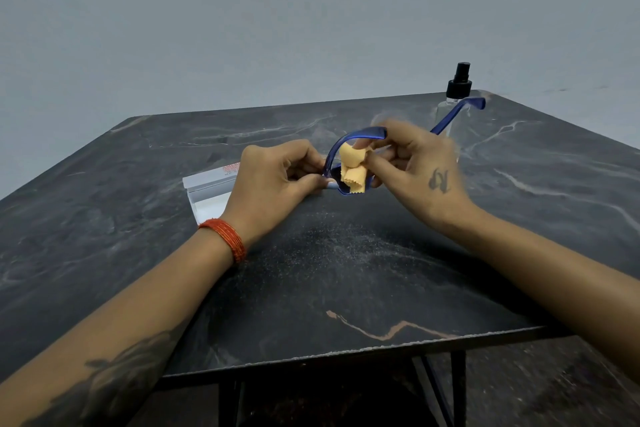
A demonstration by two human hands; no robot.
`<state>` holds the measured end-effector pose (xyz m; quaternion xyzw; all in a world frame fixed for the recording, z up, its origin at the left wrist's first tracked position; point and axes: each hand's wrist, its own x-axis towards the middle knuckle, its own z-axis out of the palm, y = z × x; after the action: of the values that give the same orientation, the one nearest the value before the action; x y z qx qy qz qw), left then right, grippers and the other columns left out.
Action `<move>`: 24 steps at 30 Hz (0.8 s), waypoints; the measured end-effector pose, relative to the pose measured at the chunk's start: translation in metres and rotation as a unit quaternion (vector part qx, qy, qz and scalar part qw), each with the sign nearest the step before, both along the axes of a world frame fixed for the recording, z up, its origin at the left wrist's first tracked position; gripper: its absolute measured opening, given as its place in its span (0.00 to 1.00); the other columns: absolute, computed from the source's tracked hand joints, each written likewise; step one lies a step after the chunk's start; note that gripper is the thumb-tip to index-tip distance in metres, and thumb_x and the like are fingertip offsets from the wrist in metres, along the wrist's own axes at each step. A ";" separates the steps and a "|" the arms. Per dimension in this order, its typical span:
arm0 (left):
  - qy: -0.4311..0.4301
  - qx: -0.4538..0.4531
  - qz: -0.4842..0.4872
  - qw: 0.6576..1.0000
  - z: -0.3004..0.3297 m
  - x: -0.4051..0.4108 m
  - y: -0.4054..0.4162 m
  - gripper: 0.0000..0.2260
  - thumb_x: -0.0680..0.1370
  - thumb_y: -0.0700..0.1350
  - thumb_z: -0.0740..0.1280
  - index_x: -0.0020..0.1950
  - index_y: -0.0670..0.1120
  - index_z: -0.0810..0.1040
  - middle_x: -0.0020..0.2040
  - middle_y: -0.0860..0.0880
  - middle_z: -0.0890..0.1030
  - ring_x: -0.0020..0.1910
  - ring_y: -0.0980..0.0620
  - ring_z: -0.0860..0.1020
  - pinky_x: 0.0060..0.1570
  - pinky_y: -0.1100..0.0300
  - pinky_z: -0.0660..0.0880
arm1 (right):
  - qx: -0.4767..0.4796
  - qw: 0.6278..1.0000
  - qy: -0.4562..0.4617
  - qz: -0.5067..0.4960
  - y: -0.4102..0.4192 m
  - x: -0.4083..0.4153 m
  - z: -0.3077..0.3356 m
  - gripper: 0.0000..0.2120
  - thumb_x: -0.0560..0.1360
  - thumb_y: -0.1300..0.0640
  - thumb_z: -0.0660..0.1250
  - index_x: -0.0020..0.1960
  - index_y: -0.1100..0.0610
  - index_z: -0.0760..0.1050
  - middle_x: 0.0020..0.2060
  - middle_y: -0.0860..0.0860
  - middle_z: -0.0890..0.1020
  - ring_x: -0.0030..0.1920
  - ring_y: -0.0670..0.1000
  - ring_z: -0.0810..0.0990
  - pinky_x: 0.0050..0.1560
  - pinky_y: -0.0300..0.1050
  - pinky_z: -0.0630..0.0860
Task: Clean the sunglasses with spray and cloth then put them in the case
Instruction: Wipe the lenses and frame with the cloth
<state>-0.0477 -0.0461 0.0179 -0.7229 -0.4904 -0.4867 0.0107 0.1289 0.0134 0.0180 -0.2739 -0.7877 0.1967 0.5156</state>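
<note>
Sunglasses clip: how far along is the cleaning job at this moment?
Midway. The spray bottle stands set aside at the table's far right, so spraying looks done, though that is a guess. In hand: the left hand holds the blue sunglasses while the right hand pinches the orange cloth on a lens. Left: putting them in the white case.

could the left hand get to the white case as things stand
Probably yes. The white case lies on the table just beside and partly under the left hand, with nothing between them. But that hand now grips the blue sunglasses, so it would have to let go first.
</note>
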 end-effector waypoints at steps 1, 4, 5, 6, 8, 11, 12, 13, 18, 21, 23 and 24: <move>-0.001 0.002 -0.001 1.000 0.000 0.000 0.000 0.04 0.67 0.38 0.73 0.40 0.41 0.81 0.36 0.51 0.82 0.38 0.58 0.81 0.40 0.67 0.78 | 0.036 0.999 -0.019 -0.021 0.001 -0.001 -0.001 0.08 0.72 0.64 0.66 0.45 0.53 0.80 0.36 0.49 0.80 0.32 0.47 0.81 0.35 0.45 0.81; 0.003 0.010 0.005 1.000 0.000 0.000 0.000 0.04 0.67 0.38 0.73 0.40 0.41 0.81 0.36 0.52 0.82 0.38 0.57 0.81 0.39 0.66 0.78 | 0.111 0.990 -0.078 -0.040 0.001 -0.001 -0.004 0.08 0.69 0.61 0.66 0.46 0.56 0.82 0.39 0.45 0.75 0.33 0.42 0.76 0.36 0.41 0.77; -0.001 0.009 0.004 1.000 0.001 0.000 0.000 0.04 0.67 0.36 0.73 0.40 0.41 0.81 0.36 0.53 0.82 0.37 0.58 0.81 0.38 0.67 0.78 | 0.120 0.987 -0.098 -0.030 0.001 -0.001 -0.003 0.09 0.68 0.60 0.67 0.47 0.56 0.82 0.39 0.43 0.73 0.34 0.39 0.74 0.38 0.36 0.74; -0.004 0.007 0.003 1.000 0.001 -0.001 0.000 0.04 0.67 0.35 0.73 0.40 0.41 0.81 0.36 0.54 0.81 0.37 0.58 0.81 0.38 0.68 0.78 | 0.129 0.985 -0.117 -0.018 0.000 -0.001 -0.003 0.09 0.67 0.60 0.69 0.47 0.57 0.82 0.38 0.40 0.71 0.34 0.37 0.72 0.39 0.30 0.70; 0.002 0.005 0.004 1.000 0.001 -0.002 0.000 0.05 0.67 0.35 0.74 0.40 0.41 0.81 0.35 0.57 0.80 0.36 0.63 0.80 0.37 0.72 0.76 | 0.146 0.978 -0.147 -0.007 0.001 0.000 -0.004 0.10 0.65 0.59 0.72 0.46 0.58 0.81 0.37 0.36 0.69 0.35 0.34 0.71 0.40 0.24 0.66; 0.035 0.011 0.015 0.999 0.000 -0.003 0.001 0.04 0.66 0.37 0.74 0.39 0.41 0.81 0.35 0.58 0.78 0.34 0.71 0.76 0.38 0.76 0.72 | 0.168 0.970 -0.175 -0.025 0.004 0.001 -0.004 0.08 0.64 0.60 0.76 0.43 0.58 0.81 0.34 0.41 0.73 0.32 0.36 0.68 0.36 0.24 0.64; 0.042 0.012 0.018 0.999 -0.001 -0.003 0.001 0.04 0.66 0.38 0.74 0.39 0.41 0.81 0.35 0.57 0.79 0.34 0.72 0.76 0.38 0.77 0.72 | 0.179 0.966 -0.185 -0.036 0.004 0.002 -0.004 0.07 0.65 0.59 0.75 0.42 0.58 0.81 0.33 0.44 0.74 0.31 0.39 0.67 0.34 0.25 0.63; 0.043 0.013 0.021 0.999 -0.002 -0.004 0.002 0.04 0.67 0.38 0.73 0.39 0.41 0.81 0.35 0.56 0.80 0.35 0.72 0.76 0.38 0.76 0.72 | 0.192 0.961 -0.192 -0.047 0.004 0.002 -0.005 0.06 0.66 0.59 0.75 0.42 0.58 0.81 0.33 0.45 0.75 0.31 0.40 0.66 0.33 0.26 0.62; 0.044 0.015 0.018 0.999 -0.003 -0.006 0.004 0.04 0.67 0.37 0.74 0.39 0.40 0.81 0.36 0.53 0.81 0.35 0.71 0.77 0.39 0.74 0.73 | 0.250 0.945 -0.179 -0.114 -0.001 0.001 -0.005 0.04 0.68 0.60 0.72 0.42 0.59 0.80 0.32 0.51 0.77 0.32 0.51 0.74 0.32 0.37 0.65; 0.037 0.016 0.013 0.999 -0.002 -0.006 0.004 0.04 0.67 0.37 0.73 0.40 0.39 0.81 0.36 0.52 0.82 0.35 0.69 0.77 0.39 0.73 0.74 | 0.270 0.938 -0.176 -0.124 -0.001 0.000 -0.006 0.06 0.69 0.58 0.71 0.46 0.59 0.81 0.33 0.52 0.78 0.32 0.51 0.75 0.34 0.36 0.64; 0.034 0.018 0.010 0.999 -0.002 -0.005 0.003 0.04 0.67 0.37 0.73 0.40 0.39 0.81 0.36 0.52 0.81 0.35 0.69 0.77 0.39 0.73 0.75 | 0.260 0.944 -0.171 -0.108 0.000 -0.002 -0.007 0.08 0.70 0.58 0.73 0.48 0.59 0.82 0.36 0.52 0.80 0.33 0.50 0.76 0.36 0.35 0.66; 0.035 0.017 0.007 0.999 -0.002 -0.004 0.003 0.04 0.67 0.37 0.73 0.40 0.39 0.81 0.36 0.53 0.81 0.35 0.70 0.77 0.39 0.74 0.74 | 0.256 0.946 -0.171 -0.099 -0.001 -0.003 -0.008 0.08 0.70 0.59 0.74 0.48 0.59 0.82 0.36 0.52 0.81 0.34 0.49 0.77 0.37 0.34 0.66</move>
<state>-0.0521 -0.0436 0.0161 -0.7355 -0.4863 -0.4697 0.0435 0.1262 0.0127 0.0103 -0.2392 -0.8565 -0.1136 0.4431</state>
